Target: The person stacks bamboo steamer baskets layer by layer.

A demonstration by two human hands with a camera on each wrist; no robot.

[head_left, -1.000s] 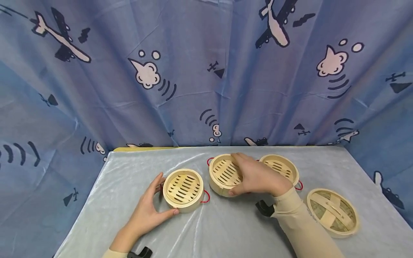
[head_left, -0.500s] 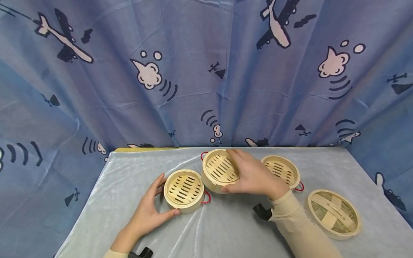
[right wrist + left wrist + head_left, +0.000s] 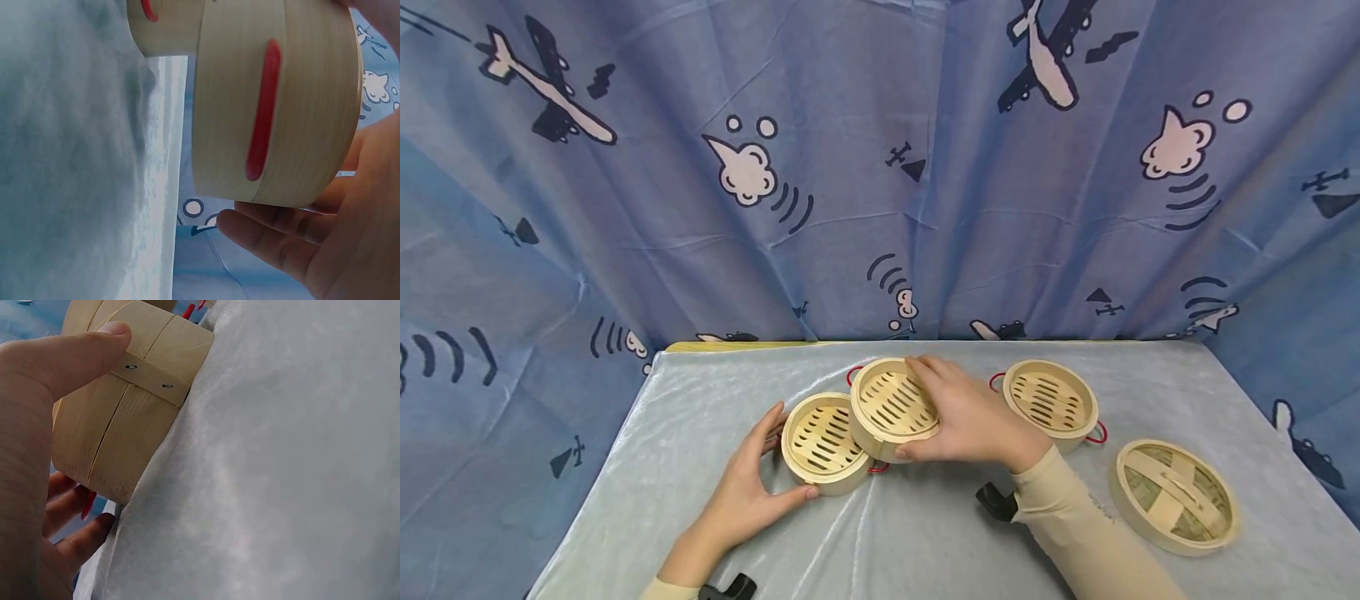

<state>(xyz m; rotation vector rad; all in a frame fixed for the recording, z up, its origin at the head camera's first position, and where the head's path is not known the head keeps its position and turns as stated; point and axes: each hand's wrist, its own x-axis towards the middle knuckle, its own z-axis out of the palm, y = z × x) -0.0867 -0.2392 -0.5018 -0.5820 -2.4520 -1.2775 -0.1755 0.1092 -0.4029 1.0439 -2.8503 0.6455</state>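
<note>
My left hand (image 3: pixel 737 496) holds a round bamboo steamer basket (image 3: pixel 818 440) on the table, thumb at its near side and fingers round its far left. In the left wrist view the thumb lies on the wall of that steamer (image 3: pixel 140 419). My right hand (image 3: pixel 973 421) grips a second bamboo steamer basket (image 3: pixel 891 404) by its right side, raised off the cloth. This one overlaps the right rim of the left steamer in the head view. In the right wrist view, a red handle (image 3: pixel 264 112) shows on its wall, with the fingers below.
A third steamer basket (image 3: pixel 1051 400) with red handles stands at the back right. Nearer, on the right, lies a woven bamboo lid (image 3: pixel 1174 497) with a strap handle. A pale grey cloth (image 3: pixel 925 542) covers the table; a blue patterned curtain (image 3: pixel 835 275) hangs behind.
My right hand has lifted its steamer and moved it left from beside the third basket to over the left steamer's edge. The left hand and its steamer have stayed put.
</note>
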